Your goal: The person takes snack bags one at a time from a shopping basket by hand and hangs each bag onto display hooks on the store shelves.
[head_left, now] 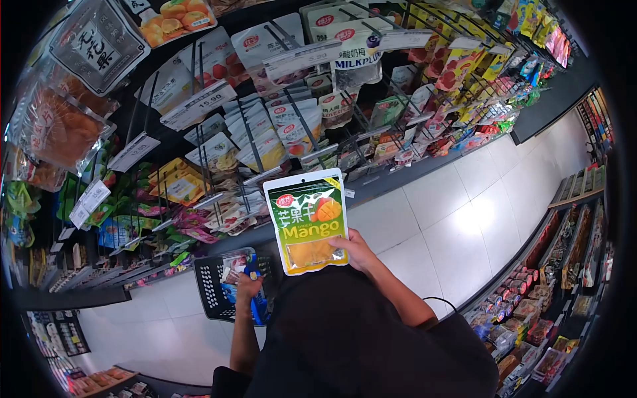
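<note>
A green and yellow pouch of dried mango (306, 229) is upright before me, its front facing my view. My right hand (355, 251) grips its lower right edge, thumb over the front. To the lower left, my left hand (248, 288) is closed at the blue handle (251, 268) of a black shopping basket (211, 292). Several packaged items (232, 265) lie in the basket, partly hidden by the hand and handle.
Snack pouches hang on hooks along the rack (265, 176), with price tags (199, 106) in front. A pale tiled floor (438, 232) runs beside it. Shelves of packaged goods (524, 312) stand at the right, and another display (60, 338) at the lower left.
</note>
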Available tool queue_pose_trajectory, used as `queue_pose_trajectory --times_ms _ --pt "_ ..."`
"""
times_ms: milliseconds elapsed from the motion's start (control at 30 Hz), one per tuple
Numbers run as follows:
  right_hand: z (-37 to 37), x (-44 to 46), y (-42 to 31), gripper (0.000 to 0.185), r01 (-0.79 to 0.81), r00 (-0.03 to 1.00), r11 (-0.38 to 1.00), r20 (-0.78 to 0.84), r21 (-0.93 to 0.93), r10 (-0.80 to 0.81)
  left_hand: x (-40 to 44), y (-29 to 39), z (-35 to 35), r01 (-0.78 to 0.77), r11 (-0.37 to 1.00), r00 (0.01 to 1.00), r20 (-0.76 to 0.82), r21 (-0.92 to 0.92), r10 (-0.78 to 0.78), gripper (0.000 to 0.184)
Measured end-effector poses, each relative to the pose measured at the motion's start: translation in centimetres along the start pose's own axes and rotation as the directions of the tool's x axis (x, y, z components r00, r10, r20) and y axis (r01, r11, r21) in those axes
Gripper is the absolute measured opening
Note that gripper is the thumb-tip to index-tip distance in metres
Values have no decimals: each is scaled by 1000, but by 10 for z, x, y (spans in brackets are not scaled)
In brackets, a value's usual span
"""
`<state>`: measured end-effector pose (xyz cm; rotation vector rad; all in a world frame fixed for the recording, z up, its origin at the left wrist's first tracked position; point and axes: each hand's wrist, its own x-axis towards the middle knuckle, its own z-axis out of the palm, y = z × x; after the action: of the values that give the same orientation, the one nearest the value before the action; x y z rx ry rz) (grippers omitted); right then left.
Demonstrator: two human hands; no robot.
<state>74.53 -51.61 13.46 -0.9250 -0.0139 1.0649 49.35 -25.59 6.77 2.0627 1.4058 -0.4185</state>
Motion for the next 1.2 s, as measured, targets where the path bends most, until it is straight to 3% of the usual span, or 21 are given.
queue_pose_trajectory --times_ms 33,67,200,467,567,667,767,800,900,967,1067,1100,1200 --pt "2 2 0 31 7 1000 1000 2 -12 -7 3 -1 1 23 1000 1000 14 -3 -23 76" --pt "5 4 0 32 13 1000 1000 4 -23 -13 14 -19 11 -97 995 995 -5 15 98 65" --pt "21 11 -10 32 4 1000 999 -12 -35 -4 42 -46 32 -69 989 989 120 -127 85 48" --pt "43 23 -17 33 -36 999 997 -1 -67 36 20 17 1 -82 996 970 225 -43 90 63" --pt "49 28 -16 33 -30 1000 996 2 -86 30 35 11 2 -121 993 963 246 12 115 66" --pt "55 30 -21 32 -10 1000 986 -2 -169 10 31 23 -13 -173 980 948 286 98 139 59" --pt "53 28 -23 31 -6 1000 979 -22 -206 2 30 47 -38 -272 915 901 411 297 135 46" --pt "52 28 -23 30 0 1000 979 -27 -203 -6 23 58 -52 -326 909 910 347 259 227 41" --pt "54 27 -26 30 20 999 980 -36 -197 -27 29 75 -74 -420 900 886 164 -115 434 31" --pt "59 27 -30 29 28 998 979 -43 -202 -38 31 88 -84 -420 755 819 147 -504 554 25" --pt "60 27 -32 29 36 998 979 -41 -203 -46 4 131 -118 -196 434 715 175 -879 677 26" --pt "62 27 -35 29 44 997 982 -49 -185 -54 -7 146 -129 -81 323 676 187 -943 713 28" --pt "68 22 -44 28 70 992 985 -89 -156 -85 -16 169 -135 -2 138 564 113 -990 818 34"
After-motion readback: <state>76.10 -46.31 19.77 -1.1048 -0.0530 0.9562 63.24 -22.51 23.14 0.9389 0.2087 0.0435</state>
